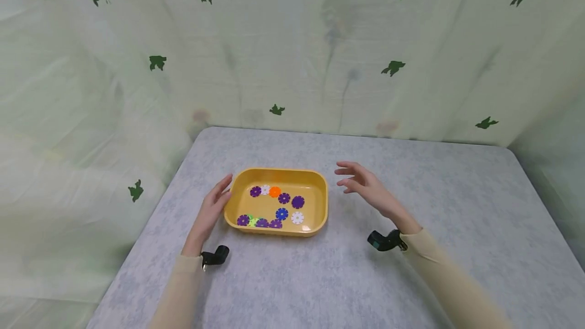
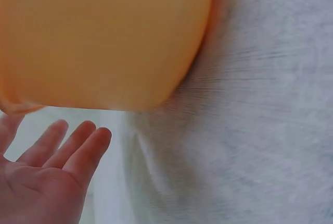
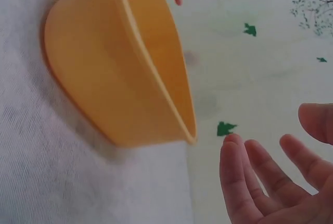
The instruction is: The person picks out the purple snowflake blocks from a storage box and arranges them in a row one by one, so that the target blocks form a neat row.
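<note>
A yellow plastic tray (image 1: 311, 182) stands on the table, holding several flat, notched flower-shaped discs, among them a purple disc (image 1: 298, 202), an orange disc (image 1: 274, 192), a blue disc (image 1: 282, 214) and a white disc (image 1: 297, 218). My left hand (image 1: 213, 209) is at the tray's left side with its fingers fairly straight; whether they touch the rim I cannot tell. In the left wrist view its fingers lie close to the tray wall (image 2: 104, 41). Off the tray's right side, my right hand (image 1: 365, 187) hovers with loosely bent fingers and holds nothing.
The tray rests on a grey-blue mottled table (image 1: 411, 182). Behind and beside it hangs a pale curtain (image 1: 292, 55) printed with green leaves and birds. Each wrist carries a small black camera, such as the right camera (image 1: 384, 240).
</note>
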`<state>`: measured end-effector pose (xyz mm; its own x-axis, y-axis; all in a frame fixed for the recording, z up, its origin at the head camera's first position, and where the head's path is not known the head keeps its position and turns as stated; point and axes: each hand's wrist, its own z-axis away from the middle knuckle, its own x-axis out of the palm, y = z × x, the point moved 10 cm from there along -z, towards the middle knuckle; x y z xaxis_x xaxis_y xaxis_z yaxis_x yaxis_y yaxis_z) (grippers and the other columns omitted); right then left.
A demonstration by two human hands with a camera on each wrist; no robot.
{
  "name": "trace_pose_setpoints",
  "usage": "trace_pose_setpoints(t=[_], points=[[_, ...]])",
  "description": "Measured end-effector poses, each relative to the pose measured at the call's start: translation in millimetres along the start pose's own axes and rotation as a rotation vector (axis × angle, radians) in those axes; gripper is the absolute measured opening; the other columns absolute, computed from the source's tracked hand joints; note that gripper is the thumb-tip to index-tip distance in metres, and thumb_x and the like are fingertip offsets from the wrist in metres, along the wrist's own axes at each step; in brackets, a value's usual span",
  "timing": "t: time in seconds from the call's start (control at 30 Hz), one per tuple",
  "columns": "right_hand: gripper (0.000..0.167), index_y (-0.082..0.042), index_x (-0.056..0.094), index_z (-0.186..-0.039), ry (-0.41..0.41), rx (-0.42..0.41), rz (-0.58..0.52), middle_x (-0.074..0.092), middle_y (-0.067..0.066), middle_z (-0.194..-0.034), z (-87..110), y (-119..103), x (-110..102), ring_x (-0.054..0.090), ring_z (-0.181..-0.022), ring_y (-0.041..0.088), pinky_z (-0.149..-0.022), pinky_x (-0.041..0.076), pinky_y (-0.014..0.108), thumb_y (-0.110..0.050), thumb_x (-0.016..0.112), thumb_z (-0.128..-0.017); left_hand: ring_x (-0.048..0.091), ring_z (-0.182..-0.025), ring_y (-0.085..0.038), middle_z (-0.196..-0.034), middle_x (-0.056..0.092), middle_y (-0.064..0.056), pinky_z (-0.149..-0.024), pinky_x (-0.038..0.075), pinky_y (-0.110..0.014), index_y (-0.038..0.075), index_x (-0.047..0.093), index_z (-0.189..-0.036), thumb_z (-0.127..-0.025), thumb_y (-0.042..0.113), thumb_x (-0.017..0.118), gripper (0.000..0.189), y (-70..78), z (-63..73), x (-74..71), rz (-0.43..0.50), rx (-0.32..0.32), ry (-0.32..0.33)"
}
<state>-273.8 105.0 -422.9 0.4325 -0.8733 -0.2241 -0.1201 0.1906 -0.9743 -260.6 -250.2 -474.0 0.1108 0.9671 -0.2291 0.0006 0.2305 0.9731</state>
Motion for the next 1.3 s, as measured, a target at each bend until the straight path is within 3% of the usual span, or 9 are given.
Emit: trace_pose_setpoints(t=[0.23, 0.47, 0.63, 0.87, 1.07, 1.3], points=[[0.049, -0.004, 0.039, -0.143, -0.150, 0.066, -0.065, 0.044, 0.024, -0.138, -28.0, 0, 51, 0.054, -0.112, 0.041, -0.091, 0.049, 0.045, -0.022, 0.053, -0.099, 0.023, -0.141, -0.020, -0.156, 0.025, -0.005, -0.111, 0.026, -0.031, 0.013, 0.028, -0.152, -0.105, 0.025, 0.039, 0.050, -19.6, 2.6, 3.0, 0.094, -0.046, 0.014], [0.047, 0.002, 0.036, -0.143, -0.242, 0.136, -0.091, 0.041, 0.029, -0.139, -48.5, 5, 87, 0.054, -0.112, 0.044, -0.091, 0.050, 0.043, -0.015, 0.048, -0.101, 0.019, -0.142, -0.020, -0.156, 0.023, -0.003, -0.113, 0.022, -0.038, 0.014, 0.031, -0.151, -0.106, 0.020, 0.033, 0.045, -20.4, 4.4, 6.7, 0.117, -0.019, 0.059], [0.045, 0.004, 0.038, -0.141, -0.283, 0.231, -0.061, 0.042, 0.029, -0.137, -58.6, 12, 100, 0.057, -0.108, 0.040, -0.090, 0.050, 0.044, -0.015, 0.046, -0.101, 0.015, -0.143, -0.020, -0.155, 0.026, 0.000, -0.114, 0.019, -0.040, 0.016, 0.033, -0.150, -0.106, 0.022, 0.034, 0.045, -20.7, 5.0, 6.0, 0.064, -0.018, 0.106], [0.041, -0.002, 0.044, -0.138, -0.313, 0.428, 0.065, 0.050, 0.021, -0.130, -64.7, 32, 112, 0.065, -0.090, 0.033, -0.077, 0.056, 0.037, -0.017, 0.047, -0.101, 0.016, -0.143, -0.020, -0.154, 0.027, 0.002, -0.114, 0.019, -0.043, 0.022, 0.034, -0.149, -0.105, 0.027, 0.035, 0.045, -24.4, 5.7, 5.7, 0.045, -0.040, 0.133], [0.038, -0.005, 0.047, -0.136, -0.316, 0.505, 0.128, 0.053, 0.018, -0.122, -68.4, 40, 116, 0.066, -0.078, 0.034, -0.068, 0.057, 0.038, -0.019, 0.046, -0.101, 0.018, -0.143, -0.020, -0.154, 0.027, 0.005, -0.113, 0.021, -0.044, 0.028, 0.035, -0.149, -0.104, 0.036, 0.035, 0.045, -28.5, 6.5, 5.1, 0.020, -0.072, 0.152], [0.035, 0.000, 0.054, -0.131, -0.286, 0.544, 0.114, 0.057, 0.017, -0.118, -73.1, 48, 118, 0.068, -0.078, 0.033, -0.067, 0.057, 0.037, -0.017, 0.046, -0.101, 0.020, -0.142, -0.018, -0.153, 0.028, 0.008, -0.113, 0.022, -0.042, 0.030, 0.035, -0.148, -0.103, 0.040, 0.036, 0.046, -31.7, 7.9, 3.8, 0.025, -0.083, 0.153]])
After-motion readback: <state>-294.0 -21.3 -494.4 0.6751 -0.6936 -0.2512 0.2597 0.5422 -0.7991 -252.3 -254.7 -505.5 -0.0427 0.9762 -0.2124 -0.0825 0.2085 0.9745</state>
